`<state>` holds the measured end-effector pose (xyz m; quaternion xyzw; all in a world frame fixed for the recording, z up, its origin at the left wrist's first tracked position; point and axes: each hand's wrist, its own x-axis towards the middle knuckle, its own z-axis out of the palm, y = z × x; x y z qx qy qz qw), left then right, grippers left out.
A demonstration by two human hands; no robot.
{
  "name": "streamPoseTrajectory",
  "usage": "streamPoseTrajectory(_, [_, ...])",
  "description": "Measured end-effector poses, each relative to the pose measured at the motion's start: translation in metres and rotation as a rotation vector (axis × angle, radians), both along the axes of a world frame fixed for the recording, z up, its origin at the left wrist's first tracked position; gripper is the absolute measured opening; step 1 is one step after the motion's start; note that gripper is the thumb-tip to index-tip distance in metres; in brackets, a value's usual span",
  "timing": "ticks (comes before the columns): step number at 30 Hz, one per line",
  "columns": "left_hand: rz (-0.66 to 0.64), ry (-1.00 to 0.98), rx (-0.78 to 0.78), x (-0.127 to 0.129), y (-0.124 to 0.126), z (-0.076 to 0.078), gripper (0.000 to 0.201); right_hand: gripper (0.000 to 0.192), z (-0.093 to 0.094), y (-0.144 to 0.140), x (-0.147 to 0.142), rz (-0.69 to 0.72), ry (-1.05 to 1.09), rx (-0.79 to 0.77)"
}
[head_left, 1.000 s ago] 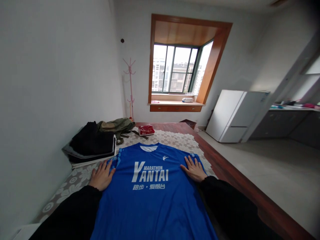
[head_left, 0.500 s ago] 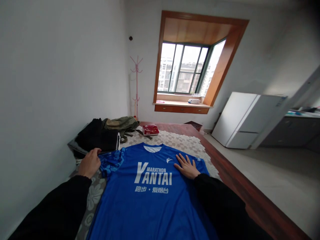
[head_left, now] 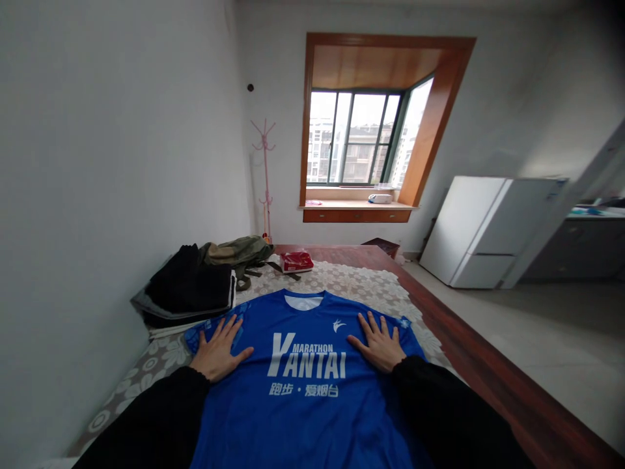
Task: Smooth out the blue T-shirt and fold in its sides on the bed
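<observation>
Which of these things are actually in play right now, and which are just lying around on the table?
In hand:
blue shirt, spread flat, print up
left hand, palm flat on the shirt
right hand, palm flat on the shirt

Lying about:
dark clothes pile
olive bag
red packet
lace tablecloth

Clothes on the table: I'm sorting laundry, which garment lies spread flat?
The blue shirt under both hands; the black clothes sit stacked and the green garment is bunched.

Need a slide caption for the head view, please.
Both hands, left hand and right hand, pressed flat on a blue shirt spread over the table.
</observation>
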<state>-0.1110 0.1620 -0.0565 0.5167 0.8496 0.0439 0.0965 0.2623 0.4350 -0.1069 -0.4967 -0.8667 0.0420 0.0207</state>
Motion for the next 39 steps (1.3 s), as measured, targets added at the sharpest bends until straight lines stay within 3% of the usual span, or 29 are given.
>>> streamPoseTrajectory(3, [0.051,0.06,-0.134,0.006,-0.007,0.012,0.091,0.075,0.007,-0.002,0.0,0.195,0.088,0.083])
streamPoseTrajectory(6, [0.034,0.155,-0.147,0.018,0.001,0.025,0.084,0.067,0.016,-0.006,-0.004,0.368,0.163,0.154])
streamPoseTrajectory(11, [-0.15,0.091,-0.074,0.038,0.045,0.023,0.068,0.076,0.016,-0.01,-0.011,0.297,0.103,0.009])
streamPoseTrajectory(17, [-0.097,0.023,-0.019,0.028,0.084,0.004,0.081,0.085,0.033,-0.001,-0.018,0.34,0.031,-0.108])
streamPoseTrajectory(21, [-0.076,0.035,0.039,0.024,0.103,0.006,0.076,0.064,0.05,0.005,-0.046,0.351,0.102,0.006])
streamPoseTrajectory(23, [-0.077,0.052,0.091,0.027,0.114,0.007,0.07,0.061,0.049,0.006,-0.065,0.337,0.136,0.025])
streamPoseTrajectory(26, [-0.106,0.056,0.156,0.033,0.128,-0.001,0.067,0.075,0.04,0.008,-0.088,0.322,0.098,-0.075])
streamPoseTrajectory(31, [-0.13,0.028,0.168,0.031,0.136,-0.021,0.077,0.092,0.031,0.019,-0.1,0.345,0.052,-0.108])
streamPoseTrajectory(39, [-0.152,0.025,0.246,0.022,0.13,-0.028,0.078,0.094,0.023,0.023,-0.095,0.336,0.058,-0.073])
